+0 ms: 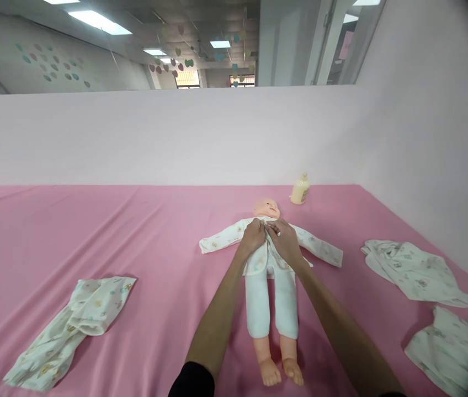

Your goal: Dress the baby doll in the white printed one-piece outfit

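Observation:
A baby doll (271, 306) lies on its back on the pink sheet, head away from me and bare feet toward me. It wears a white printed baby jacket (319, 248) with both sleeves spread out sideways. My left hand (254, 234) pinches the jacket's front edge just under the doll's chin. Beside it, almost touching, my right hand (284, 238) is closed on the other front edge at the neck. My fingers hide the exact fastening between them. Below the chest the jacket's front hangs apart over the doll's white legs.
Folded printed baby trousers (72, 325) lie at the left. Two more printed garments, one crumpled (420, 273) and one folded (453, 350), lie at the right. A pale yellow pump bottle (300, 190) stands behind the doll's head, near the white wall (168, 138).

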A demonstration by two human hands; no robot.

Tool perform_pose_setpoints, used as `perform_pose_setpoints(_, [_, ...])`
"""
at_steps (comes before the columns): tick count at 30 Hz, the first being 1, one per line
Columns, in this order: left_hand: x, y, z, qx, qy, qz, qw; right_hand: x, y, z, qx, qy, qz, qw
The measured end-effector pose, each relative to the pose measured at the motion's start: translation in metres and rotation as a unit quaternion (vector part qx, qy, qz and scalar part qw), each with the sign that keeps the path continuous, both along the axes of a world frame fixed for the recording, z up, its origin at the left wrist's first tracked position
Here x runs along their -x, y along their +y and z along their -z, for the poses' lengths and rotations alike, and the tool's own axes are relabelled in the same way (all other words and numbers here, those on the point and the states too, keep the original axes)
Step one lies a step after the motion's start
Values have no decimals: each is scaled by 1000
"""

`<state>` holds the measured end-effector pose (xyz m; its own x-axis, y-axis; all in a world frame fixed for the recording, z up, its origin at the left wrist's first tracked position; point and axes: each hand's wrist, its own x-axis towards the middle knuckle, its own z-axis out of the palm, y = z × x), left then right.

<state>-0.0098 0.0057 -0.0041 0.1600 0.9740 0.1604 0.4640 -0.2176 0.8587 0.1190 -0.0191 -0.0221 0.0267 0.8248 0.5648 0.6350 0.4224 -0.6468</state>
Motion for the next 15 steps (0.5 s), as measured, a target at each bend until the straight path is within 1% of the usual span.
perform_pose_setpoints(4, [0,0,0,16,-34,-1,999,0,1,0,16,25,1,1000])
perform_pose_setpoints(9, [1,-1,-1,47,-100,21,994,3,-1,1,-22,-2,6,1000])
perform_pose_setpoints(11, [1,-1,-1,56,-121,35,990,5,-3,1,-30,8,10,999])
perform_pose_setpoints(15, [3,1,0,68,-138,52,987,9,-4,1,-8,48,-2,999])
